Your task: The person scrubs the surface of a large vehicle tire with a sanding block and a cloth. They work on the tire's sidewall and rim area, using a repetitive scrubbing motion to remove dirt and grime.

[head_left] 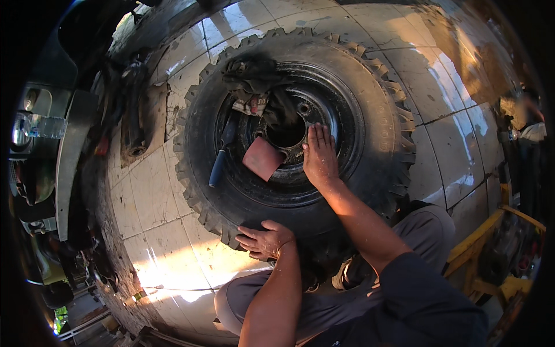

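Observation:
A large knobbly tyre (377,110) lies flat on the floor in front of me, with a black steel wheel rim (344,124) inside it. My right hand (321,155) rests palm down on the rim, just right of the centre hole, its fingers stretched out. On the tyre's near-left edge lies my left hand (269,240), fingers apart against the tread. A reddish square sheet (263,158), much like sandpaper, sits on the rim left of the hole. Beside it a blue-handled tool (218,168) leans across the sidewall. A dark crumpled cloth (252,75) drapes over the far-left part of the wheel.
Pale floor tiles (136,199) surround the tyre, wet-looking at the right. A long dark metal part (134,110) lies at the left. Behind it stand vehicle parts with a curved grey panel (74,165). A yellow metal frame (480,237) is at the lower right, near my knee.

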Action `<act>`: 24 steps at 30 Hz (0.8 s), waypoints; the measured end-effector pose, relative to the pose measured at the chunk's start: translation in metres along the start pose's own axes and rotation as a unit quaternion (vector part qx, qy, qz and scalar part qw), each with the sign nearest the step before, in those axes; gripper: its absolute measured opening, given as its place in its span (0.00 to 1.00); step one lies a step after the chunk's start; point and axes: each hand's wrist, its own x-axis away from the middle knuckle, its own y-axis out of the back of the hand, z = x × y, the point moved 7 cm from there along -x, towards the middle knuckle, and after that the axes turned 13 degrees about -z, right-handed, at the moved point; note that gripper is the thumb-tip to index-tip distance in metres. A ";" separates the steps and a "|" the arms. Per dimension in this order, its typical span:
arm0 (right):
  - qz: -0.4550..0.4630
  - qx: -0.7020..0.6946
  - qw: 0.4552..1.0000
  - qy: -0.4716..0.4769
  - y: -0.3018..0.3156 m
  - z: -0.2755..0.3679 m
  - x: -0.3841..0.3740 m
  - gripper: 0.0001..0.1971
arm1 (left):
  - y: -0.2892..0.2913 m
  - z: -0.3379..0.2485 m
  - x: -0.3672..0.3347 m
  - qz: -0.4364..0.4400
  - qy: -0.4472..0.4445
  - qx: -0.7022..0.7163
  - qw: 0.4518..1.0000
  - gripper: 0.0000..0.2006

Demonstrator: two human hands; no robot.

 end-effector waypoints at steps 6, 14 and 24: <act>0.005 0.021 0.996 -0.091 0.004 -0.041 -0.013 0.24 | -0.001 0.003 -0.002 -0.001 -0.003 -0.003 1.000 0.37; 0.028 0.014 0.992 -0.123 -0.030 -0.079 -0.032 0.27 | 0.003 -0.003 0.000 0.030 0.001 0.012 0.999 0.38; 0.149 0.057 0.986 0.055 -0.003 -0.057 -0.004 0.26 | 0.005 -0.002 -0.008 0.073 0.016 0.025 0.997 0.39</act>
